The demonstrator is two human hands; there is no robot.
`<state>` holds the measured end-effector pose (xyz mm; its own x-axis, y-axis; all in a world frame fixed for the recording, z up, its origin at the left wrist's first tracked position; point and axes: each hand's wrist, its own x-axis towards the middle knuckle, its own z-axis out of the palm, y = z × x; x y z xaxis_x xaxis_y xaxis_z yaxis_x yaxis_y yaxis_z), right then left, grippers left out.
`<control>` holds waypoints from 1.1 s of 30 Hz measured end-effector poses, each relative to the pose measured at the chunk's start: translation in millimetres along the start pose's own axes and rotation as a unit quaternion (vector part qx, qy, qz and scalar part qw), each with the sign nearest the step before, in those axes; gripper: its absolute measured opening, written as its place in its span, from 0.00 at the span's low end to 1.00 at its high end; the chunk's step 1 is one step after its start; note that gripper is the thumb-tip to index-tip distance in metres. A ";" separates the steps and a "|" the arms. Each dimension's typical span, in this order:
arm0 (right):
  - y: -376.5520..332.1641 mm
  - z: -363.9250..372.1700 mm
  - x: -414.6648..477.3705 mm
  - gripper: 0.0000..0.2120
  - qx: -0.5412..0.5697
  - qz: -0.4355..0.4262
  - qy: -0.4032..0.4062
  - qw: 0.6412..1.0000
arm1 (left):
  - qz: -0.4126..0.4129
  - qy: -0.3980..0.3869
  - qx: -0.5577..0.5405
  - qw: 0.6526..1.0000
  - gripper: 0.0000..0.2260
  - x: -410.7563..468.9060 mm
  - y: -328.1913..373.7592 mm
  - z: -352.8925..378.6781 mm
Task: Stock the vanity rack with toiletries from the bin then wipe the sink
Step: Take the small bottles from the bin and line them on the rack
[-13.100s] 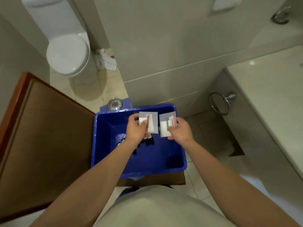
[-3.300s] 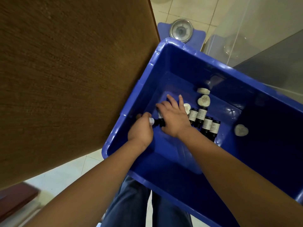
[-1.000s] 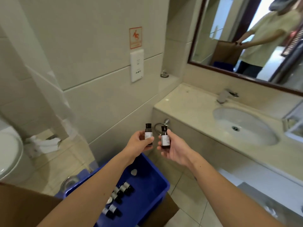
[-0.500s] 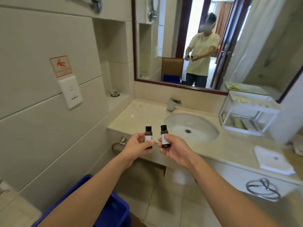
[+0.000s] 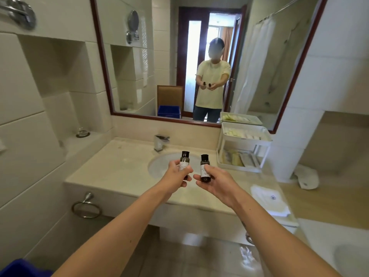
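My left hand [image 5: 176,175] grips a small dark toiletry bottle [image 5: 184,159] with a black cap, held upright. In my right hand [image 5: 216,182] is a second dark bottle [image 5: 204,168], also upright. Both hands hover over the front of the oval sink [image 5: 159,166]. The white two-tier vanity rack [image 5: 244,148] stands at the back right of the counter, its trays holding pale sachets. A corner of the blue bin [image 5: 22,269] shows at the bottom left.
A chrome faucet [image 5: 160,142] sits behind the sink under a wide mirror [image 5: 199,62]. A folded white towel [image 5: 268,199] lies on the counter's right end. A crumpled white cloth [image 5: 306,177] lies further right. A towel ring [image 5: 86,209] hangs below the counter.
I have come closer to the counter, with the view turned right to face the mirror. Both hands have moved forward over the sink with their bottles. The bin has dropped almost out of view.
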<state>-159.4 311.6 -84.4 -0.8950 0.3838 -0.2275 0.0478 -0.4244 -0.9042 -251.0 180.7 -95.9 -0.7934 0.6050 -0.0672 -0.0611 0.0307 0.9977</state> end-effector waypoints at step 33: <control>-173.5 -182.8 265.5 0.07 -0.042 -0.032 0.137 0.989 | -0.026 -0.132 -0.039 0.990 0.23 358.2 47.1 144.3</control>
<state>-324.3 637.1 -54.0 -0.7447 0.6201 -0.2466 0.0416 -0.3257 -0.9446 -450.6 513.7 -71.1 -0.6020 0.7919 -0.1024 -0.1519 0.0123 0.9883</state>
